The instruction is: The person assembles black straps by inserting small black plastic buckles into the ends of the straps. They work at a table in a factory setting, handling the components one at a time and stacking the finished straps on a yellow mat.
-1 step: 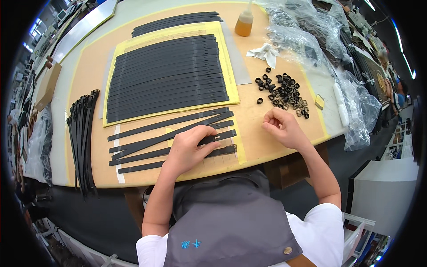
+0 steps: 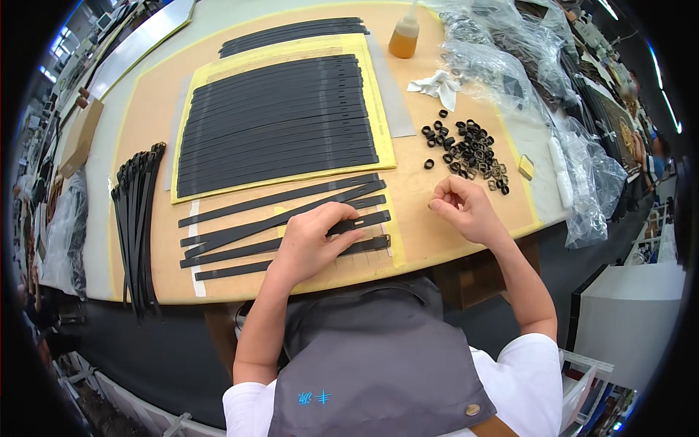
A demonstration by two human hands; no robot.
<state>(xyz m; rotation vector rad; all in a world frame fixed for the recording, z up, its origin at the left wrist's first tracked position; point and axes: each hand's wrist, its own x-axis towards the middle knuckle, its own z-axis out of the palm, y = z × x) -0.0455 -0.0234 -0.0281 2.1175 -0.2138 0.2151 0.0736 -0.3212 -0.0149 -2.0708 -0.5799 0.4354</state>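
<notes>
My left hand (image 2: 320,237) rests over the row of loose black straps, its thumb and forefinger curled about one black strap (image 2: 374,218) near the slotted end. Below it lies another strap (image 2: 368,246) with a buckle at its right end. Off to the right, my right hand (image 2: 463,211) is in a pinch above the bare board; a tiny brassy bit shows at the fingertips, too small to name. Just beyond that hand is a pile of small black loops (image 2: 473,149), with some metal buckle frames (image 2: 497,171) among them.
Many black straps (image 2: 277,120) lie side by side on a yellow-edged board (image 2: 386,146). A bundle of straps (image 2: 135,226) hangs over the table's front edge at left. Farther back are a bottle of amber liquid (image 2: 403,44), a white cloth (image 2: 438,87) and clear plastic wrap (image 2: 488,65).
The view has shifted very slightly. Both hands keep nearly the same pose, and the tiny brassy bit at my right fingertips shows more clearly.
</notes>
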